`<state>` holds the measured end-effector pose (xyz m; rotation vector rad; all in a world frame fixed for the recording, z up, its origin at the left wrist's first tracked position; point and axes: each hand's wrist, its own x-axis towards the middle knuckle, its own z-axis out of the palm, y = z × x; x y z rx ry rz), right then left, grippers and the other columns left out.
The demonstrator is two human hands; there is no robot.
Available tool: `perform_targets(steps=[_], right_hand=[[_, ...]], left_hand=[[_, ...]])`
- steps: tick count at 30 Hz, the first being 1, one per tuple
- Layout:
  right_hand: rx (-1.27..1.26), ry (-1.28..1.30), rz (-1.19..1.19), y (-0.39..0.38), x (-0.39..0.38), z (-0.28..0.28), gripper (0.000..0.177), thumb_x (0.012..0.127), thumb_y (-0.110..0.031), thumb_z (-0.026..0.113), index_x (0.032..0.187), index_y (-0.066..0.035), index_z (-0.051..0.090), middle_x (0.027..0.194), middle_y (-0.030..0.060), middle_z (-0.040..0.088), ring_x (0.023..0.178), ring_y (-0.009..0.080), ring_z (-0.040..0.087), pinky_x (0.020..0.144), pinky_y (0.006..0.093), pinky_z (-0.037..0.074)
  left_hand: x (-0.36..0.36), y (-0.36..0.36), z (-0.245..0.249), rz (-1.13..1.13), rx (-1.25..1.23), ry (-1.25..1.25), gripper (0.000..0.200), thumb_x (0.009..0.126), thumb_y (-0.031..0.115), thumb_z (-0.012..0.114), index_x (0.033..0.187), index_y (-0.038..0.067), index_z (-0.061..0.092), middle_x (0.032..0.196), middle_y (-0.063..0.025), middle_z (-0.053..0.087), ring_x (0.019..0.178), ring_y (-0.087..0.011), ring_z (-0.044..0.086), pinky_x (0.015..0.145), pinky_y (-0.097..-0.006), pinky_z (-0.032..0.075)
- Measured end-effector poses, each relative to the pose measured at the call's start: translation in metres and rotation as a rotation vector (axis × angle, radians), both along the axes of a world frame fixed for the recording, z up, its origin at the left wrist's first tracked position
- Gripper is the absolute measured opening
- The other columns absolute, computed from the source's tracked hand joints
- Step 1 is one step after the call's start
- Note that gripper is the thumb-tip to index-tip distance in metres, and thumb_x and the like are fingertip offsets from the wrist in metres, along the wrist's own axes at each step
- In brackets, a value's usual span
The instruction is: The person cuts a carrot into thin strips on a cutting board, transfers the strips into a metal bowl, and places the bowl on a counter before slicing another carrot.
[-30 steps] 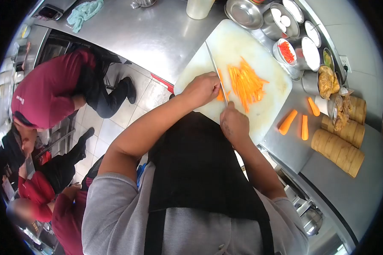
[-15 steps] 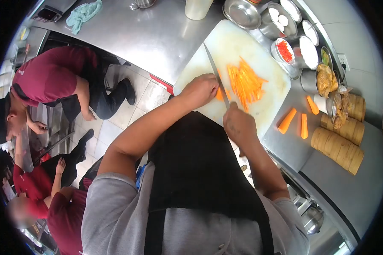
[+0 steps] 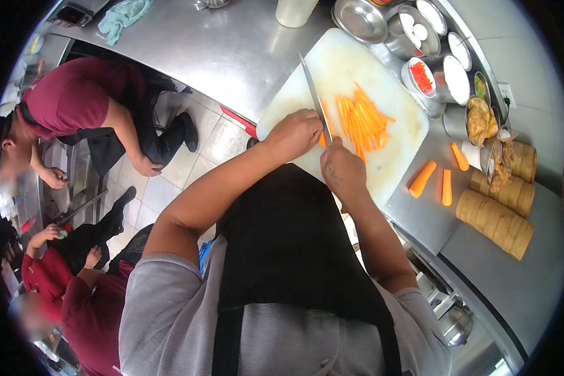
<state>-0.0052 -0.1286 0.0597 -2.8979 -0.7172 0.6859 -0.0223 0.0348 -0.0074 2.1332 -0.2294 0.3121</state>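
Observation:
My right hand (image 3: 344, 168) is wrapped round the handle of a long kitchen knife (image 3: 310, 81), whose blade points away over a white cutting board (image 3: 401, 150). Curled against the left side of the blade, my left hand (image 3: 296, 133) presses on carrot; only bits of orange show by its fingertips, so the piece is mostly hidden. To the right of the blade lies a fanned pile of carrot strips (image 3: 365, 120). Peeled carrots (image 3: 422, 179) rest on the steel counter, off the board's right edge.
Metal bowls (image 3: 360, 20), one with eggs, and a bowl of red strips (image 3: 421, 78) line the back right. Bamboo steamers (image 3: 495, 222) stand at the right. A green cloth (image 3: 124, 19) lies far left. Co-workers in maroon shirts (image 3: 69, 97) crouch or work at the left.
My right hand has drawn slightly left and up with the knife, closer to my left hand. My left hand stays nearly in place. Co-workers at the left have shifted their arms.

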Motion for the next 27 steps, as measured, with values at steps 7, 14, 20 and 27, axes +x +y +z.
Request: perform_targets(steps=[7, 14, 20, 27], right_hand=[[0.038, 0.046, -0.002, -0.012, -0.016, 0.003, 0.021, 0.095, -0.017, 0.050, 0.099, 0.003, 0.052, 0.076, 0.0251, 0.068, 0.073, 0.0428, 0.070, 0.069, 0.0525, 0.056], [-0.041, 0.079, 0.025, -0.011, -0.015, 0.034, 0.020, 0.095, -0.017, 0.049, 0.096, 0.002, 0.053, 0.077, 0.0252, 0.068, 0.072, 0.0436, 0.069, 0.068, 0.0522, 0.055], [0.048, 0.020, 0.006, -0.001, -0.002, 0.007, 0.020, 0.095, -0.017, 0.049, 0.097, 0.002, 0.053, 0.077, 0.0249, 0.069, 0.072, 0.0439, 0.069, 0.069, 0.0525, 0.055], [0.052, 0.057, -0.007, -0.006, -0.012, 0.004, 0.021, 0.095, -0.017, 0.048, 0.097, 0.003, 0.054, 0.076, 0.0255, 0.068, 0.071, 0.0436, 0.069, 0.067, 0.0515, 0.056]], left_hand=[[-0.001, 0.003, 0.011, -0.030, 0.002, 0.052, 0.006, 0.079, 0.000, 0.068, 0.079, 0.000, 0.062, 0.085, -0.0131, 0.062, 0.079, -0.0322, 0.063, 0.069, -0.0408, 0.052], [-0.001, 0.004, 0.008, -0.037, 0.006, 0.078, 0.005, 0.080, 0.000, 0.067, 0.081, 0.000, 0.062, 0.086, -0.0127, 0.062, 0.080, -0.0328, 0.063, 0.069, -0.0406, 0.052], [-0.006, 0.003, 0.000, -0.046, 0.001, 0.028, 0.005, 0.080, 0.000, 0.068, 0.080, 0.000, 0.063, 0.087, -0.0127, 0.062, 0.081, -0.0322, 0.063, 0.069, -0.0409, 0.052], [-0.004, 0.006, 0.000, -0.046, 0.017, 0.012, 0.006, 0.077, -0.001, 0.069, 0.080, -0.001, 0.064, 0.085, -0.0125, 0.062, 0.081, -0.0321, 0.063, 0.069, -0.0400, 0.052]])
